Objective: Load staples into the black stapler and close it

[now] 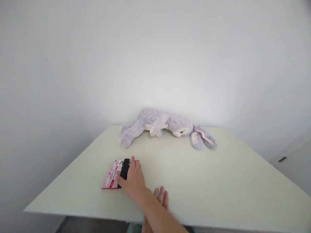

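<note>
The right hand [133, 182] reaches across to the desk's [218, 181] front-left part and closes its fingers on a small black rectangular device [124, 168] lying on a red-and-white printed card [111, 176]. The left hand [161, 198] rests flat, fingers together, at the front edge, seemingly as a brace, while a grey plush rabbit [165, 126] lies along the far edge.

Soft, even daylight fills the scene, brightest on the wall [155, 64] just above the plush rabbit [165, 127]. The wall fades to grey toward the left and right edges. Shadows are faint: a thin one under the rabbit, another beneath the hand [133, 181] on the surface [218, 181]. No glare. The wide lens bends the surface's edges; detail is mildly soft throughout.
</note>
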Motion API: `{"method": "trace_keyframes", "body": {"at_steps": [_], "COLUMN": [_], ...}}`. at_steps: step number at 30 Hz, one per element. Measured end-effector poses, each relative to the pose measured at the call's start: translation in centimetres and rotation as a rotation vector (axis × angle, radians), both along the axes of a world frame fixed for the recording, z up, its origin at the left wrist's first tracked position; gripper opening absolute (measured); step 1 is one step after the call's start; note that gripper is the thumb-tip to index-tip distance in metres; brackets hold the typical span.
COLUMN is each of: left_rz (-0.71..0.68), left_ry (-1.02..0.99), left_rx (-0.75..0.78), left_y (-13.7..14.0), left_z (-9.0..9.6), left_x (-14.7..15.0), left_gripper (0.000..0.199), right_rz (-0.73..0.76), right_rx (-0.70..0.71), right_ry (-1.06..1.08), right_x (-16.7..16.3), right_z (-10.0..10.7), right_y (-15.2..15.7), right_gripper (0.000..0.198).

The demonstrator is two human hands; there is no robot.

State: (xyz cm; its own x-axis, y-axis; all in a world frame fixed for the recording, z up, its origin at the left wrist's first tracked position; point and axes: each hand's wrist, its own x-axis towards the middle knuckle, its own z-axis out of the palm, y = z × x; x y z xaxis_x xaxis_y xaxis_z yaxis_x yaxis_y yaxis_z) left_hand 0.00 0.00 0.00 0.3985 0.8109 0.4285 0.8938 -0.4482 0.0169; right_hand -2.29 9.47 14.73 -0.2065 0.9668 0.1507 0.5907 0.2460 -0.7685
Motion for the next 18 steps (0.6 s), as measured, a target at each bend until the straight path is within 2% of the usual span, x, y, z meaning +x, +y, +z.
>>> {"method": "trace_keyframes", "body": {"at_steps": [4,6,9,13,16,18], "left_rz": [-0.005,-0.096,-0.187,-0.029,0.095,0.117], "left_ry": [-0.089,-0.169,-0.291,-0.335,-0.318,-0.279], "left_rx": [0.025,0.027,-0.021,-0.092,-0.084,-0.089], "left_y": [-2.4,-2.6,-1.9,-0.6,0.2,0.7], "left_z": [1.3,2.9,6.1,9.5,10.2,10.0], "left_x": [-0.5,-1.1,-2.2,-2.5,-1.5,-0.6], "left_gripper": [0.061,0.05,0.036,0.032,0.038,0.047], "right_rz": [0.038,0.056,0.095,0.12,0.107,0.094], "right_rx": [0.036,0.053,0.083,0.095,0.091,0.088], "right_ry": [-0.084,-0.122,-0.188,-0.275,-0.329,-0.353], "right_x": [1.7,3.8,8.2,14.6,18.8,20.9], "right_z": [0.0,0.4,1.1,2.2,2.9,3.2], "right_y": [0.7,0.7,0.4,-0.4,-0.9,-1.1], "right_gripper": [0.056,0.041,0.031,0.029,0.027,0.026]}}
